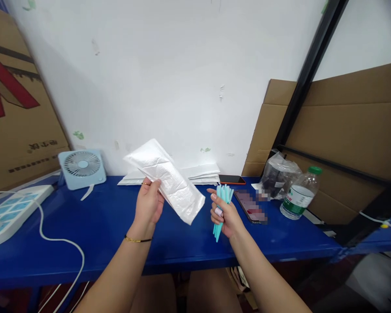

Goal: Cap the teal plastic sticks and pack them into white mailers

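Note:
My left hand pinches the edge of a white padded envelope, which is tilted in the air above the blue table. My right hand is closed around a bundle of turquoise sticks, slim like pens, with their ends showing above and below the fist. Its index finger points toward the envelope, a small gap apart. Behind the envelope, a stack of flat white envelopes lies against the wall, partly hidden.
A light-blue fan and a white power strip with a cable stand left. Right are a dark phone, an orange-edged phone, a plastic-wrapped item and a green-capped bottle. Cardboard lines the right side.

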